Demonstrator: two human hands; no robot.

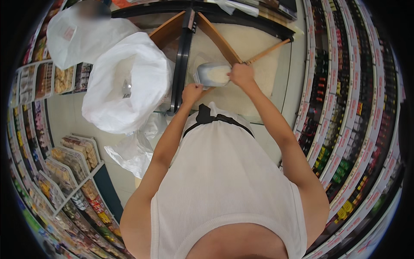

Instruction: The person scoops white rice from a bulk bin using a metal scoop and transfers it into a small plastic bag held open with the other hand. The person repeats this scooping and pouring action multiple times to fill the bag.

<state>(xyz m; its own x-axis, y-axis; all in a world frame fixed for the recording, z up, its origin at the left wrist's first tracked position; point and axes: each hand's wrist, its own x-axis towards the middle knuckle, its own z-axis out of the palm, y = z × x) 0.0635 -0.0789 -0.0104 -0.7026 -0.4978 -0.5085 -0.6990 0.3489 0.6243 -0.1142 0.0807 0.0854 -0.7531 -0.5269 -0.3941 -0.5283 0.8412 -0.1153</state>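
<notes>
My right hand [242, 75] grips the handle end of a metal scoop [204, 72] that carries white grains, probably rice. Around the scoop's front shows a clear plastic bag [196, 77], its edge pinched by the fingers of my left hand [193, 93]. Both hands are above a bin of pale grain [263, 48] with a glass front. A wooden board [223, 39] slants down to my right hand, and a thin wooden stick [268, 51] leans near it. The scoop's handle is hidden in my fist.
A large open white sack [148, 64] stands left of the bin's black divider [183, 61]. Another white sack [93, 35] lies behind it. Crumpled clear plastic [134, 153] hangs below. Packed shelves [336, 129] run along the right; racks of packaged food [74, 155] stand at left.
</notes>
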